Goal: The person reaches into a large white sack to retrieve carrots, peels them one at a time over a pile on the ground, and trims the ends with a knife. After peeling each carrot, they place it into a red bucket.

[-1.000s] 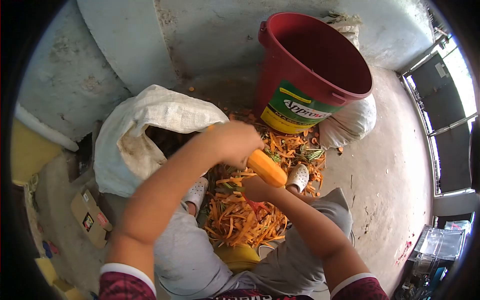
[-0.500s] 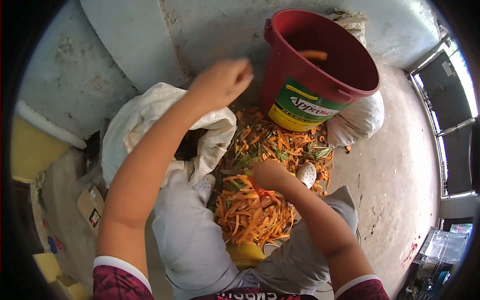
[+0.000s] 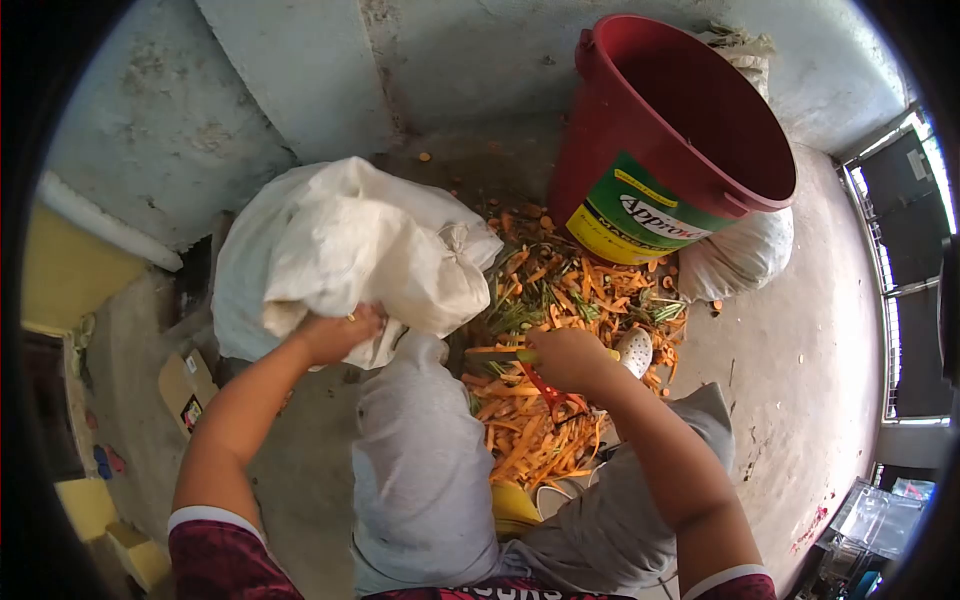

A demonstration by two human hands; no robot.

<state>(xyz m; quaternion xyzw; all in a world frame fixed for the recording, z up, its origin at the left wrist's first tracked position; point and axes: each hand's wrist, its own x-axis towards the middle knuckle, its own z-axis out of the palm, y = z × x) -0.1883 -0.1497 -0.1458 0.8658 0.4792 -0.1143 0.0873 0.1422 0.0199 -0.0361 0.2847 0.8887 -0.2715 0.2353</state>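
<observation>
My left hand [image 3: 343,335] is at the lower edge of a large white sack [image 3: 350,250], fingers partly tucked under its folded cloth; what they grip is hidden. The sack's mouth is folded over, covering its inside. My right hand [image 3: 572,360] is closed around a knife [image 3: 495,355] with a yellowish handle and a red peeler [image 3: 553,393], above the orange peelings. Orange peelings [image 3: 530,440] and green stalks [image 3: 510,312] lie heaped on the floor between my feet.
A tall dark red bucket [image 3: 610,130] stands at the back, with another white sack [image 3: 745,255] behind it. A white clog [image 3: 635,352] shows among the peelings. Cardboard [image 3: 187,390] lies at left. Plastic containers [image 3: 880,518] sit at lower right.
My left hand has come down from beside the bucket to the sack, whose open mouth is now folded over. The orange piece seen inside the bucket is out of sight. My right hand keeps its hold.
</observation>
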